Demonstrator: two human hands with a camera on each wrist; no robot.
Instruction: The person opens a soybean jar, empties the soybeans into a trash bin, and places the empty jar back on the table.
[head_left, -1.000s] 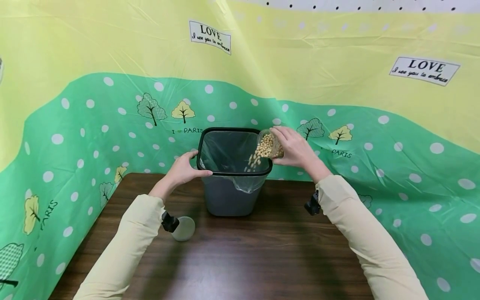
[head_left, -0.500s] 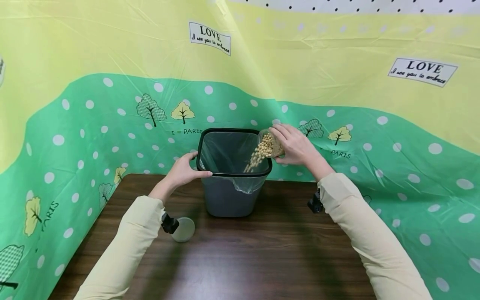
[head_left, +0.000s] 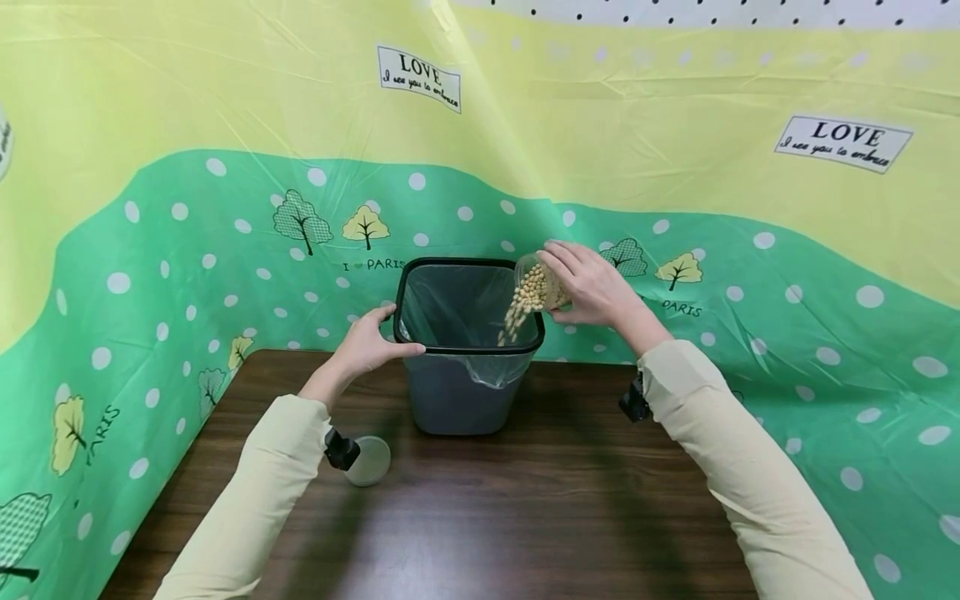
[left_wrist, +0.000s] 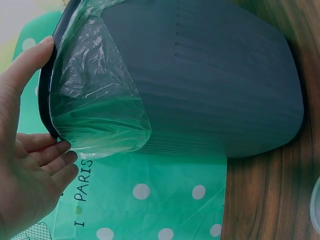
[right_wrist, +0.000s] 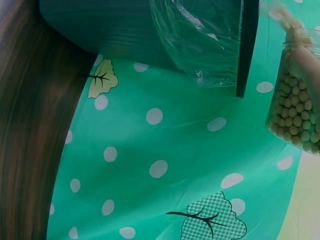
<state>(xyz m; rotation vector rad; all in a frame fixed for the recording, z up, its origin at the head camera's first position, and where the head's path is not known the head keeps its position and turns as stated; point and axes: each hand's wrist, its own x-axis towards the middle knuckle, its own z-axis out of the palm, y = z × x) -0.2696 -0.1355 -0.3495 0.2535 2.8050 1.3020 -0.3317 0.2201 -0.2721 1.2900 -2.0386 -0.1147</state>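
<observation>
Two hands are at work around the grey bin (head_left: 465,392), which I take as my landmark on the wooden table (head_left: 525,517). My right hand (head_left: 592,287) is wrapped around a clear jar (head_left: 540,287), gripping it firmly and tipping its mouth over the bin's right rim so the pale beans (head_left: 517,312) stream into the liner rather than onto the table. My left hand (head_left: 367,342) cups the bin's left rim, thumb curled over the black edge and fingers (left_wrist: 47,152) under the folded plastic liner (left_wrist: 95,110); I judge that grip is there to keep the light bin from shifting. The right wrist view shows the jar (right_wrist: 297,95) with plenty of beans inside, close above the rim. In front of the bin to its left a round lid (head_left: 369,460) lies flat, presumably the jar's, parked clear of the pour.
</observation>
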